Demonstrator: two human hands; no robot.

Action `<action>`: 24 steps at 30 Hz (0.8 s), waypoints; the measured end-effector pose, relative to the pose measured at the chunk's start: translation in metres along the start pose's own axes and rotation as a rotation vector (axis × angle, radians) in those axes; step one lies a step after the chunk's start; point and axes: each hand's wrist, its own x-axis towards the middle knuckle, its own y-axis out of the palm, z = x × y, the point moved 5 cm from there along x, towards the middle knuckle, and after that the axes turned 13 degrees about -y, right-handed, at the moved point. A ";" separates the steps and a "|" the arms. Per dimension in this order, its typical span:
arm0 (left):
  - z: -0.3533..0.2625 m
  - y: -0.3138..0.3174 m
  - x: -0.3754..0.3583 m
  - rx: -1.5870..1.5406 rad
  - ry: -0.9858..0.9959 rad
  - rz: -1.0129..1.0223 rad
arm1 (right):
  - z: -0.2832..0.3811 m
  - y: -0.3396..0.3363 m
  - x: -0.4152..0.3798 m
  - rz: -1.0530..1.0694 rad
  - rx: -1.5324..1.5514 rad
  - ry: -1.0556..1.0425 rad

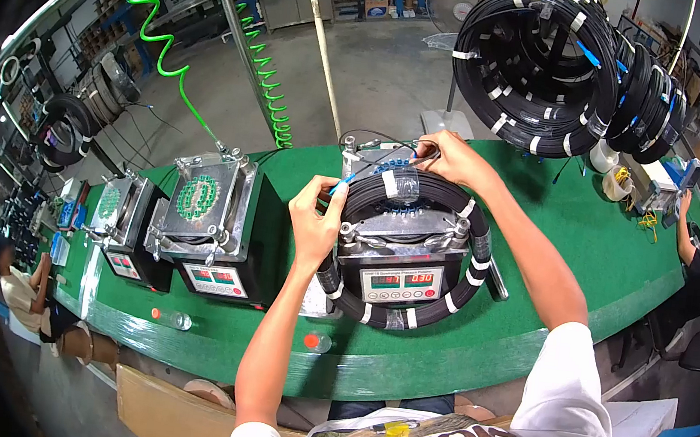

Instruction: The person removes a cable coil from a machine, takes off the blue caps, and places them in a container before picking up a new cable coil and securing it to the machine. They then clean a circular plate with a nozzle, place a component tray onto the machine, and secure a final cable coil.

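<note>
A thick coil of black cable (477,272), bound with white tape, hangs around a machine (399,278) with red digits on its front panel. My left hand (315,219) is beside the coil's upper left, thumb and finger pinched on a small blue cable connector (340,187). Behind the coil's top, my right hand (453,158) is closed, its fingertips on a thin dark cable end; its tip is partly hidden. A row of blue connectors (392,165) shows on the machine's fixture between my hands.
Two similar machines stand to the left, the nearer one (214,233) with a ring of green connectors. Small orange-capped bottles (317,342) lie on the green table (437,362). Cable coils (464,85) hang at the back right. People sit at both table ends.
</note>
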 end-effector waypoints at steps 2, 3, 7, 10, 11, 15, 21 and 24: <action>0.001 0.000 0.001 -0.029 -0.033 0.024 | -0.001 0.000 0.001 0.019 0.001 0.010; 0.001 0.001 0.002 -0.043 -0.048 0.036 | -0.001 0.000 0.002 0.027 0.002 0.015; 0.023 0.009 0.031 -0.158 -0.192 0.235 | -0.015 0.002 0.007 0.053 0.084 0.051; 0.012 0.012 0.060 0.069 -0.203 0.394 | -0.023 0.007 -0.002 -0.042 0.223 0.028; 0.008 0.015 0.068 0.139 -0.249 0.505 | -0.024 0.008 -0.010 -0.118 0.276 0.019; 0.006 0.041 0.096 0.067 -0.232 0.708 | -0.014 0.004 -0.056 -0.354 0.547 0.045; -0.001 0.048 0.110 0.169 -0.175 0.758 | 0.011 0.027 -0.156 -0.667 0.199 0.204; -0.012 0.053 0.107 0.044 -0.203 0.773 | 0.015 0.072 -0.211 -0.863 0.234 0.319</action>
